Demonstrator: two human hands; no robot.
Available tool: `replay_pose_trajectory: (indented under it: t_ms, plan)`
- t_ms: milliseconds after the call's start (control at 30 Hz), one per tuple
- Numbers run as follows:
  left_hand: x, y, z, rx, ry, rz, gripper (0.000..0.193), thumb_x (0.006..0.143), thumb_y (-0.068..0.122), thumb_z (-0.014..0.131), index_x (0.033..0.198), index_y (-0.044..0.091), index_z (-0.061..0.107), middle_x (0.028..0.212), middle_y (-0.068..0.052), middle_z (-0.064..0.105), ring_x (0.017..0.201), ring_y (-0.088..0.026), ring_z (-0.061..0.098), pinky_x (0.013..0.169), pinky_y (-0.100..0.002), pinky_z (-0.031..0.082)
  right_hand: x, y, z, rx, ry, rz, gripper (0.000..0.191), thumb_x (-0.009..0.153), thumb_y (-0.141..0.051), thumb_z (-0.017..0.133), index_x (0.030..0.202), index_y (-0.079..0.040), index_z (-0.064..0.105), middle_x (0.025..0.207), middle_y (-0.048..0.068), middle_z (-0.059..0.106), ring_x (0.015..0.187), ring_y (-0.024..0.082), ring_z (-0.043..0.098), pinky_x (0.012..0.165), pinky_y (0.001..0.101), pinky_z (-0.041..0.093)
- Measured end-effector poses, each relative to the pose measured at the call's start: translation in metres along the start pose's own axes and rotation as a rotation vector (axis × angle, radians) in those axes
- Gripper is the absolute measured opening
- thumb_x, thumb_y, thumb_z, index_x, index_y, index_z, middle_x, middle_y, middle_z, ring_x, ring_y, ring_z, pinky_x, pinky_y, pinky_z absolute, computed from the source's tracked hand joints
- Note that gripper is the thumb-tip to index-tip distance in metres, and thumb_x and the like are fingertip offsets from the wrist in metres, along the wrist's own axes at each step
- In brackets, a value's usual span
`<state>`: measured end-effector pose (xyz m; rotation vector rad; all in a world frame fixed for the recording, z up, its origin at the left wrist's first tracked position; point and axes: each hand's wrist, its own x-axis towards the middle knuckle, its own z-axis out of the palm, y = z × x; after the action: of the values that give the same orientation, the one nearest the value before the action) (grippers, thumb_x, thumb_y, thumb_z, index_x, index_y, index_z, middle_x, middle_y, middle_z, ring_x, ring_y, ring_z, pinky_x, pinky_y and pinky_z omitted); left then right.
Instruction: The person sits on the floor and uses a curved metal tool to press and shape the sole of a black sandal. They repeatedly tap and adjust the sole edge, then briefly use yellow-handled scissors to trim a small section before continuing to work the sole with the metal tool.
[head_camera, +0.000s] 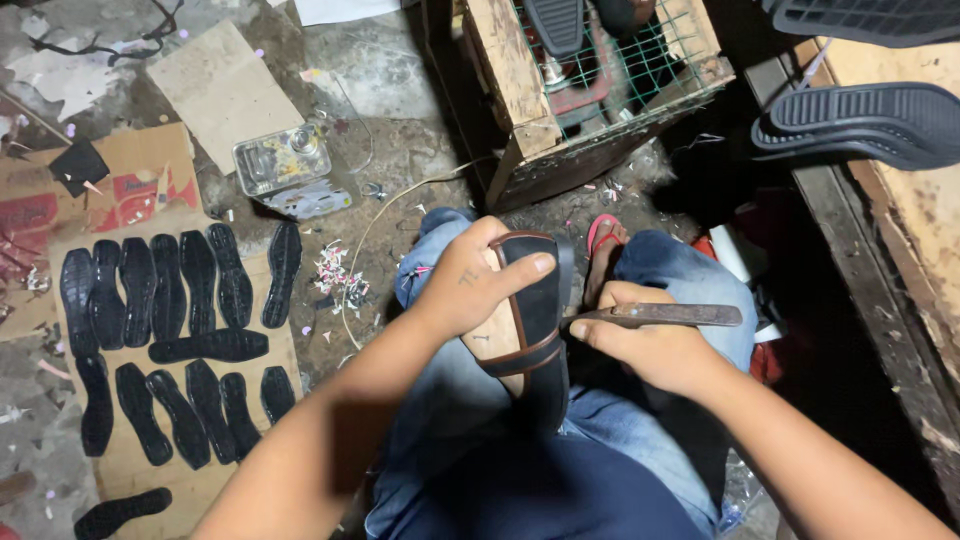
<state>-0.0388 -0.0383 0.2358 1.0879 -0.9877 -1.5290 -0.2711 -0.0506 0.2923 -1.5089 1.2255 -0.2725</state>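
My left hand (470, 285) grips a dark shoe upper on a tan last (532, 320), thumb pressed on its toe end. The shoe rests on my lap over blue jeans. My right hand (640, 345) holds a flat metal tool (665, 315) with its tip touching the shoe's right edge. Both forearms reach in from the bottom of the view.
Several black rubber soles (180, 330) lie in rows on cardboard at the left. A metal tin (280, 160) sits on the dirty floor beyond them. A wooden crate with green wire mesh (590, 90) stands ahead. Two black soles (865, 120) rest on a wooden bench at right.
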Motion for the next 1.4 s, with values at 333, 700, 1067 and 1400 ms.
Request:
replay_pose_trajectory:
  t_ms: [333,700,1067,1400]
  plan:
    - [0.002,0.007,-0.010,-0.041,-0.063,-0.007,0.030,0.087,0.019,0.081,0.104,0.003,0.063,0.098,-0.005,0.072,0.093,-0.010,0.068,0.082,-0.029,0.058,-0.004,-0.007,-0.007,0.141,0.027,0.010,0.024,0.083,-0.023,0.076,0.075,-0.006,0.061,0.062,0.001,0.060,0.056,0.011,0.054,0.050,0.0312,0.044]
    - [0.010,0.007,-0.016,0.094,-0.113,0.070,0.031,0.087,0.022,0.082,0.102,0.004,0.062,0.097,-0.002,0.070,0.093,-0.008,0.065,0.083,-0.029,0.055,0.038,0.004,-0.022,0.317,0.085,-0.218,0.030,0.088,-0.016,0.074,0.069,-0.009,0.052,0.061,0.001,0.054,0.050,0.010,0.046,0.046,0.0305,0.040]
    - [-0.030,0.074,0.019,0.033,-0.121,0.072,0.039,0.078,0.021,0.085,0.104,0.006,0.061,0.098,-0.002,0.071,0.093,-0.009,0.066,0.083,-0.028,0.057,0.004,-0.031,-0.044,0.409,-0.025,-0.120,0.027,0.085,-0.018,0.069,0.069,-0.007,0.051,0.056,0.006,0.052,0.040,0.017,0.049,0.039,0.0313,0.043]
    - [-0.092,0.161,0.046,0.715,-0.047,0.740,0.056,0.063,0.024,0.092,0.103,0.002,0.060,0.101,-0.013,0.064,0.092,-0.028,0.067,0.084,-0.035,0.056,-0.072,-0.038,0.011,1.276,-0.171,-0.441,0.035,0.093,-0.024,0.073,0.079,-0.009,0.045,0.064,0.006,0.048,0.050,0.016,0.045,0.049,0.0332,0.042]
